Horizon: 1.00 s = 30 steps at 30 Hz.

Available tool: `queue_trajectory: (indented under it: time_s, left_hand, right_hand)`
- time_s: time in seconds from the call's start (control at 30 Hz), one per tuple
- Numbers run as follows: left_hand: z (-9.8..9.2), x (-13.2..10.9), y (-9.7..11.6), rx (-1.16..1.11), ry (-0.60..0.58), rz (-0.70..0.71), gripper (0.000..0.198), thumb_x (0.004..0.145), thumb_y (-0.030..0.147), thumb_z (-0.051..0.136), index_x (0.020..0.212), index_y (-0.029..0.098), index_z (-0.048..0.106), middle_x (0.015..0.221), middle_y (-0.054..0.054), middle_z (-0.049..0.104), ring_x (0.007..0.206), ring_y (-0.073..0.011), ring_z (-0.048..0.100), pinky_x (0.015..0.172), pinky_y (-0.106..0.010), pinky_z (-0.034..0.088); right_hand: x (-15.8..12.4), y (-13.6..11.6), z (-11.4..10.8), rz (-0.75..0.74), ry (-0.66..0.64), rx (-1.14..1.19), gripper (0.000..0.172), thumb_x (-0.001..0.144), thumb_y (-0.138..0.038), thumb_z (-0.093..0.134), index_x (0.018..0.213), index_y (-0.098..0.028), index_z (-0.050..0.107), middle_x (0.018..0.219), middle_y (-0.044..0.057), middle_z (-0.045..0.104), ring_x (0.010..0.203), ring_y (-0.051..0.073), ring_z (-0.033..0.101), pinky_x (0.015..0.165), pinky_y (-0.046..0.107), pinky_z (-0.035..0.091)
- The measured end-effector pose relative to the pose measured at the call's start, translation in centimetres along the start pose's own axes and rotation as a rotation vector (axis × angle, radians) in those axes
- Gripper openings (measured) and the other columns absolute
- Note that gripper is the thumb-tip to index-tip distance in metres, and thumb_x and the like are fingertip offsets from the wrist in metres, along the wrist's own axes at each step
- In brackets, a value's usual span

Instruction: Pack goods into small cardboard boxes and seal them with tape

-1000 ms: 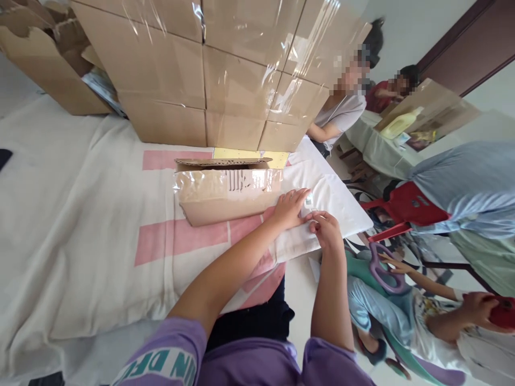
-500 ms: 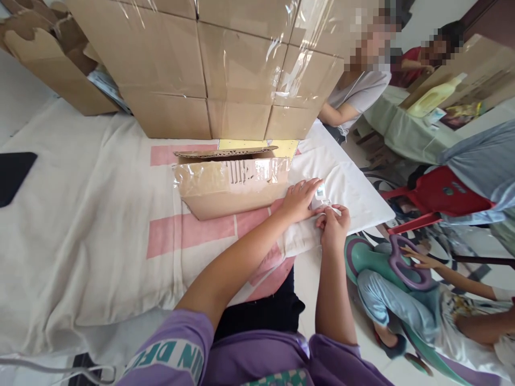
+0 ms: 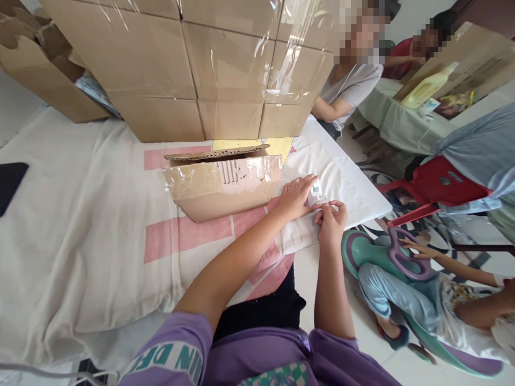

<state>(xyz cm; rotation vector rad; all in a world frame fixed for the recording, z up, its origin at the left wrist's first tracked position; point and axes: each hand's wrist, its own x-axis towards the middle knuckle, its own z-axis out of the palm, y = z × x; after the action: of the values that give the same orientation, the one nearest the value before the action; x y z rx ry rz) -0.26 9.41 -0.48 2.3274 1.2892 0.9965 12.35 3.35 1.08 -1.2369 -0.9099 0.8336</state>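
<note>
My left hand [image 3: 295, 195] rests on the white cloth [image 3: 341, 185] with its fingers closed around a small white item [image 3: 315, 193], just right of a low tape-wrapped cardboard box [image 3: 223, 185]. My right hand [image 3: 332, 222] is bunched up right beside it, fingertips pinching at the same small item near the table's right edge. What the item is stays too small to tell.
A tall stack of taped cardboard boxes [image 3: 193, 64] stands behind the low box. A dark flat object [image 3: 10, 182] lies at the far left. Right of the table, a person in grey [image 3: 346, 91] sits, a child [image 3: 426, 279] rides a toy, and a red chair [image 3: 434, 190] stands.
The view has shifted slightly. My right hand has drawn closer to my left hand, and both stay at the small white item.
</note>
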Motion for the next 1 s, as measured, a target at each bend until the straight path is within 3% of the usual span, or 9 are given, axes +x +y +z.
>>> queue_trajectory:
  time_s: [1.0]
  left_hand:
    - [-0.55,-0.06,0.38,0.014,-0.006,-0.003,0.084,0.094,0.059,0.064,0.163,0.028,0.029,0.169,-0.010,0.037,0.148,-0.0342,0.041,0.116,-0.051,0.040]
  right_hand:
    - [0.18,0.32,-0.13,-0.043,-0.007,0.048,0.035,0.081,-0.034,0.073,0.095,-0.025,0.043,0.069,-0.005,0.071,0.037,0.006,0.046,0.041,0.018,0.031]
